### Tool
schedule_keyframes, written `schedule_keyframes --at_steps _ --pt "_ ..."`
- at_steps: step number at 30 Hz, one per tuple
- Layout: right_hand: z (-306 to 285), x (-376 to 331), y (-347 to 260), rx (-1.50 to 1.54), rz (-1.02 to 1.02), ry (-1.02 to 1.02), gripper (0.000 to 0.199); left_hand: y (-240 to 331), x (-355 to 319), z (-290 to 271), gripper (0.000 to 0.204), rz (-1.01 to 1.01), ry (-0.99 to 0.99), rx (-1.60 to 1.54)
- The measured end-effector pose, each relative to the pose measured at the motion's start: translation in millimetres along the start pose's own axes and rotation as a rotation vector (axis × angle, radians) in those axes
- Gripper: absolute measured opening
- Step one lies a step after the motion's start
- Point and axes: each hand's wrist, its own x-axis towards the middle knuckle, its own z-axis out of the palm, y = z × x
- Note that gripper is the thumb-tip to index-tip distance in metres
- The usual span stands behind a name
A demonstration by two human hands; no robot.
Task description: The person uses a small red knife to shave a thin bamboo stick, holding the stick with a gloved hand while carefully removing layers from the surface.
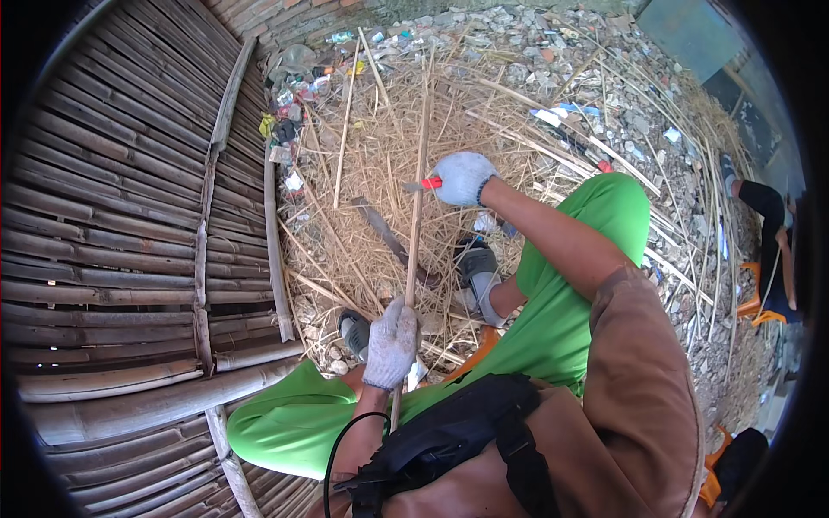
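Note:
A long, pale bamboo strip (420,220) runs upright through the middle of the view, from my lap out over the shavings. Wrapped round its lower part is my left hand (393,347), in a whitish knit glove. My right hand (465,179), gloved the same way, is closed on a red-handled knife (431,183). Its short blade meets the strip at about mid-length; how deep it sits I cannot tell. On the shavings left of the strip lies a dark, flat, long piece (380,230), perhaps a blade.
A bamboo slat platform (129,216) fills the left side. Straw-like shavings (371,138) cover the ground, with loose strips (347,129), rubble (518,52) and litter around. My shoes (477,263) rest on them. Another person (768,203) sits at the far right by orange stools.

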Motion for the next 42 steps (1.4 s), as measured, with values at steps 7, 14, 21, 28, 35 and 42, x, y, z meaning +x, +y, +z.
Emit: schedule_keyframes --at_steps 7,14,21,28,35,42 --pt "-16 16 34 0.100 0.214 0.087 0.038 0 -12 3 0.031 0.102 -0.006 0.139" --pt "-80 47 120 0.043 0.409 0.179 0.052 10 -27 7 0.042 0.099 -0.133 0.071" --pt "-133 45 258 -0.172 0.545 0.155 0.059 49 -10 12 0.037 -0.092 -0.155 -0.364" --pt "-109 -8 77 0.463 0.040 0.078 0.063 7 22 -17 0.038 -0.165 0.152 -0.859" --pt "-168 -119 -32 1.168 -0.667 0.016 0.042 1 38 -26 0.042 -0.161 0.145 -0.848" --pt "-185 -188 -61 1.489 -1.368 -0.001 0.035 -12 36 -26 0.037 -0.198 0.199 -0.881"
